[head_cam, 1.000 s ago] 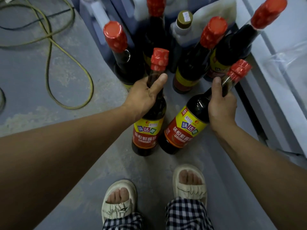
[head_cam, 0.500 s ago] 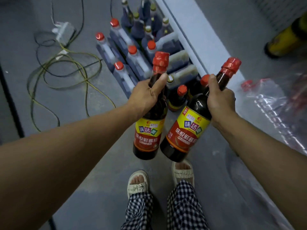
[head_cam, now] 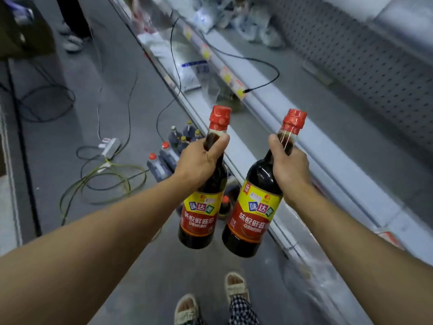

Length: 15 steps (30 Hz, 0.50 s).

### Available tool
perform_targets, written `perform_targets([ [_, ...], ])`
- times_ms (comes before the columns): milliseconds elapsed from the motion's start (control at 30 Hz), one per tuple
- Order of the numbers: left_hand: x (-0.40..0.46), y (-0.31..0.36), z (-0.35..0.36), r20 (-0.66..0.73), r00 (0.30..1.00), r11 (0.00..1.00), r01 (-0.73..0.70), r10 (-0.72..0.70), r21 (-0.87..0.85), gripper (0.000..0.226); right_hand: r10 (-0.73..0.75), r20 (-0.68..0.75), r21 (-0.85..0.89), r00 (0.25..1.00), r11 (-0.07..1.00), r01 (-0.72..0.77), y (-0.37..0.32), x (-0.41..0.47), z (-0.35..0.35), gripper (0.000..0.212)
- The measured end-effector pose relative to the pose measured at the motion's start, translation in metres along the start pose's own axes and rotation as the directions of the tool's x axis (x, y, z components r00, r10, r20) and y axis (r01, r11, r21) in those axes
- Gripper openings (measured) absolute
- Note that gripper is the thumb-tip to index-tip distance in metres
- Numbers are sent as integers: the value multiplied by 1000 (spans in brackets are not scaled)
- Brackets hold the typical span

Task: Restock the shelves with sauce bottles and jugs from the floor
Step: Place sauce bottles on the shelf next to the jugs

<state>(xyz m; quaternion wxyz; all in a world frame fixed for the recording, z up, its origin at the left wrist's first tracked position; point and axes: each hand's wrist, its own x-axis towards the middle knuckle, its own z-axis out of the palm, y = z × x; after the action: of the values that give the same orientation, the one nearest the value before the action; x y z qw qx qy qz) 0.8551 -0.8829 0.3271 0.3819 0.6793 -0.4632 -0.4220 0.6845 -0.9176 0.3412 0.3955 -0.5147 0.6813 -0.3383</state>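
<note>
- Grey floor [head_cam: 70, 160] filling the left and lower part of the view, strewn with loops of cable [head_cam: 100, 181] and a white power strip [head_cam: 110, 146].
- Long pale shelves [head_cam: 328, 127] running along the right side, with a pegboard back panel [head_cam: 363, 55], yellow price tags on the front edges, and clear plastic bags [head_cam: 246, 17] lying far up the row; near stretch of shelf bare.
- Two bare forearms reaching forward from the bottom corners.
- Left sauce bottle [head_cam: 203, 202]: dark, red-capped, yellow-and-red label, held upright in the air above the floor, just beside the shelf edge.
- Right sauce bottle [head_cam: 257, 207]: same kind, tilted slightly with cap leaning right, also held aloft, close beside the first but apart from it.
- Left hand [head_cam: 199, 165]: grip wrapped tight around the neck and shoulder of the left sauce bottle, thumb up along the neck.
- Right hand [head_cam: 290, 165]: grip closed around the neck of the right sauce bottle, thumb pressed on the glass.
- Cluster of floor bottles and jugs [head_cam: 168, 156] standing against the shelf base, behind the left hand; one more small red-capped bottle [head_cam: 225, 205] showing between the two held bottles.
- Sandalled feet [head_cam: 235, 287] and checked trouser legs at the bottom edge.
</note>
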Motion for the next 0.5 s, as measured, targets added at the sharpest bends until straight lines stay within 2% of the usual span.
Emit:
perform_targets([
  [33, -7, 16, -4, 14, 1000, 1000, -27, 27, 8, 81, -29, -7, -1, 1000, 1000, 29, -13, -9, -14, 35],
  [167, -38, 78, -12, 16, 990, 988, -141, 141, 65, 54, -100, -44, 38, 994, 994, 102, -53, -43, -70, 31],
  [300, -63, 129, -3, 67, 979, 980, -195, 192, 41, 74, -95, -63, 96, 994, 990, 100, -76, -76, -127, 40],
  [400, -84, 167, 16, 128, 955, 959, -278, 269, 57, 79, -74, -113, 128, 991, 988, 89, -82, -103, -173, 50],
  [500, -115, 208, 43, 211, 919, 935, -351, 333, 55, 81, -58, -190, 130, 980, 988, 84, -80, -131, -222, 42],
])
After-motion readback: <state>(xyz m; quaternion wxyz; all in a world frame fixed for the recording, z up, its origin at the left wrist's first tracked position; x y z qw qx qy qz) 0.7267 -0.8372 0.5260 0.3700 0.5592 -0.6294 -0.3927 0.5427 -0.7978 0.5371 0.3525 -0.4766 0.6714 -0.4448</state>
